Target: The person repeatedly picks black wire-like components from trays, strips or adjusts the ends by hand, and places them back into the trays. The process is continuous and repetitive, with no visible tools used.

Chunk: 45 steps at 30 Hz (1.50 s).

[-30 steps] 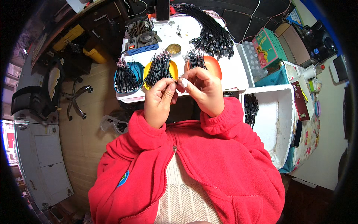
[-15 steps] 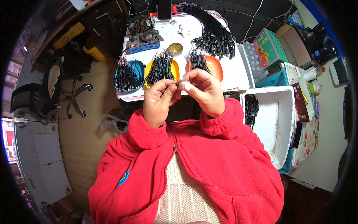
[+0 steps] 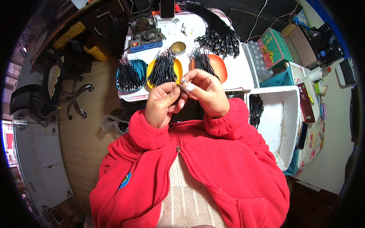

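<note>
My left hand (image 3: pixel 159 105) and my right hand (image 3: pixel 211 95) meet in front of my chest, just off the table's near edge. Both pinch with thumb and fingertips, almost touching. What lies between them is small and mostly hidden; a thin dark bit shows by the left fingertips. A white wrap (image 3: pixel 189 87) covers a right fingertip, and a small greyish spot shows above it. Beyond the hands stand a blue tray (image 3: pixel 143 67), a yellow tray (image 3: pixel 178 69) and an orange tray (image 3: pixel 219 69). Bundles of short black cables (image 3: pixel 162 73) with thin bare-looking wire ends lie in them.
On the white table stand a small blue heater-like device (image 3: pixel 147 45) and a round metal tin (image 3: pixel 178 47). A large bundle of black cables (image 3: pixel 222 40) lies at the back. To my right is a white foam box (image 3: pixel 273 91) holding black cables; left, an office chair (image 3: pixel 78 95).
My hands stay together at nearly the same spot. The left fingers have shifted slightly, with the thumb and forefinger reaching nearer the right fingertips. The trays look unchanged.
</note>
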### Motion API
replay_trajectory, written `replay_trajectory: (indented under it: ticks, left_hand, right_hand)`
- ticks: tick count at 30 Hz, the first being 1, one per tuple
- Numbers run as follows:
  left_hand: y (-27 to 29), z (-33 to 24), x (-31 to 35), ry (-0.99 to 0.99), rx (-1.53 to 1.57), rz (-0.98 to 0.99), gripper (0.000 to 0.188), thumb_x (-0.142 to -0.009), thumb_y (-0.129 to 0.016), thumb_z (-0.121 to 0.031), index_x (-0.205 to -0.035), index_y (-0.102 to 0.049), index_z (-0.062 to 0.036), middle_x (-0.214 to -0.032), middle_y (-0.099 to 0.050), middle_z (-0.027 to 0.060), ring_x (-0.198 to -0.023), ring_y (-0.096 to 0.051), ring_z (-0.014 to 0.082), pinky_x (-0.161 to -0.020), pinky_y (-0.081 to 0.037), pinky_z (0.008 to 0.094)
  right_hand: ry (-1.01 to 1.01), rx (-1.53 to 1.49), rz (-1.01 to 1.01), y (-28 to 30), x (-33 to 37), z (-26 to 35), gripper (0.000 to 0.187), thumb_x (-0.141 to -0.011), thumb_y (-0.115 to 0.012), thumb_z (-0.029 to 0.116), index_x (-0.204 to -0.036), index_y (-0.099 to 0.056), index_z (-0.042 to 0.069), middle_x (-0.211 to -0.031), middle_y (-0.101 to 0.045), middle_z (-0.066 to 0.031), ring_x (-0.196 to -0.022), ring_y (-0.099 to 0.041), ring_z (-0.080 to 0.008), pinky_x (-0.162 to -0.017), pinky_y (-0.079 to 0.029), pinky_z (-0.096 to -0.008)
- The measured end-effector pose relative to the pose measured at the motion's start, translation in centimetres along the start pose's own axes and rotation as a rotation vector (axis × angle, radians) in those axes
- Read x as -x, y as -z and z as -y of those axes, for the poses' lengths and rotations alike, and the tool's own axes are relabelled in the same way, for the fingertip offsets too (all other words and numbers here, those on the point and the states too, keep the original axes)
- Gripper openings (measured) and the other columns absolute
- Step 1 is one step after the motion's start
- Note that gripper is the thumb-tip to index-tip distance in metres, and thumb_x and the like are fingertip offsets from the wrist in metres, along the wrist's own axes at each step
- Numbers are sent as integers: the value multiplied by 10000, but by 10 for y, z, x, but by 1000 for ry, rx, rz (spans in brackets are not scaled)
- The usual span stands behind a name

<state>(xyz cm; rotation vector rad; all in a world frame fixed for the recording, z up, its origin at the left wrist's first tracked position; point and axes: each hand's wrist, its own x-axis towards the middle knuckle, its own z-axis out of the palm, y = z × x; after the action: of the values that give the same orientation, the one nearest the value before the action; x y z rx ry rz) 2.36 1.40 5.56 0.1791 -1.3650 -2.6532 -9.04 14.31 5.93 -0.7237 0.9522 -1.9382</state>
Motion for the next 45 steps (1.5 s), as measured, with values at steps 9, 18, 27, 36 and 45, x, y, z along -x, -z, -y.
replay_trajectory:
  ticks: [9, 18, 27, 36, 45]
  left_hand:
    - [1, 2, 1, -24, -33, 7, 226, -968, -558, -204, -918, -628, 4, -683, -587, 25, -527, -442, 39, -454, -279, 163]
    - [6, 4, 1, -133, -238, -46, 157, -936, -592, -87, -996, -638, 50, -761, -652, 97, -542, -451, 57, -508, -365, 175]
    - [6, 11, -6, -171, -175, -59, 163, -933, -586, -66, -1014, -657, 57, -784, -669, 122, -533, -453, 57, -490, -364, 173]
    - [9, 9, -17, -97, -221, -58, 173, -943, -579, -84, -1021, -660, 47, -781, -675, 125, -510, -431, 46, -471, -343, 169]
    - [16, 16, -25, -47, -206, -70, 136, -923, -583, -27, -989, -662, 62, -788, -678, 145, -529, -472, 63, -496, -374, 175]
  right_hand:
    - [9, 100, -76, 0, 1, 3, 163, -910, -632, 78, -1002, -590, -49, -860, -640, -96, -720, -632, -169, -703, -531, -289]
    - [-93, -96, -85, 9, 0, -8, 116, -932, -602, 112, -983, -580, 11, -875, -618, -52, -744, -573, -116, -671, -467, -248]
    - [-238, -436, -28, 14, -1, -19, 270, -918, -577, 72, -1182, -533, 28, -928, -602, -35, -758, -551, -87, -674, -451, -226]
    - [-138, -329, -103, 21, -8, -13, 173, -930, -601, 116, -1056, -587, -1, -866, -588, -67, -707, -571, -160, -666, -487, -267]
    - [-172, -293, -137, 30, -13, -18, 168, -921, -604, 102, -1049, -536, 18, -830, -568, -46, -648, -543, -127, -601, -451, -230]
